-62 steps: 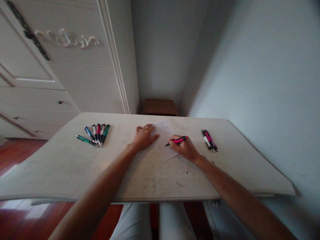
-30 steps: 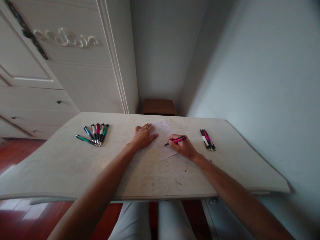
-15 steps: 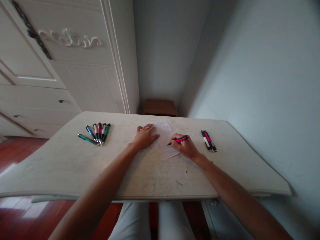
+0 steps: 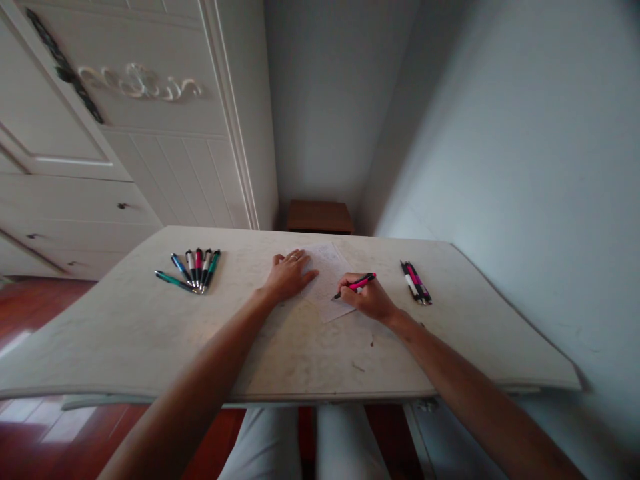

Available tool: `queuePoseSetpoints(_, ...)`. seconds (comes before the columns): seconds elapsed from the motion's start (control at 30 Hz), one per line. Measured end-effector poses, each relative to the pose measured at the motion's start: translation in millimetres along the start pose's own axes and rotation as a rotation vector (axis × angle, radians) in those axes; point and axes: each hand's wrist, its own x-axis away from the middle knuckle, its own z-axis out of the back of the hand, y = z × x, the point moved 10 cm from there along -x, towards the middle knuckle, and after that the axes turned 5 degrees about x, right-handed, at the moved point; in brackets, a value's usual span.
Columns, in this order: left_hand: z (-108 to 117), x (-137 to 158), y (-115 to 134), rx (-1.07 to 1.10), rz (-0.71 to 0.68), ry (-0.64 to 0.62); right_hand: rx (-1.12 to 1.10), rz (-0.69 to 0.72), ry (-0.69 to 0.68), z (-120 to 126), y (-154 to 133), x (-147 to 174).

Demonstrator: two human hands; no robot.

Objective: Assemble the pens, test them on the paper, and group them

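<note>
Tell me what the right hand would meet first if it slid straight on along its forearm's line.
Likely the left hand, on its thumb side: the right hand, gripping the pink pen, points toward it across the paper. Depth is hard to judge here.

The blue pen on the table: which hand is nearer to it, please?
Left. The left hand rests on the paper, to the right of the blue pen; the right hand, holding a pink pen, is farther right.
</note>
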Motion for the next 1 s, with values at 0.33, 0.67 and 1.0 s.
queuePoseSetpoints(0.33,1.7,0.1,0.8,0.013,0.013,-0.006,0.038,0.026,0.034,2.1,-6.1,-1.9)
queuePoseSetpoints(0.67,1.2,-0.2,0.5,0.014,0.008,-0.007,0.087,-0.009,0.065,11.5,-0.5,-2.5)
queuePoseSetpoints(1.0,3.4,1.5,3.4,0.008,0.008,-0.02,0.07,-0.078,0.212,28.4,6.5,-3.1)
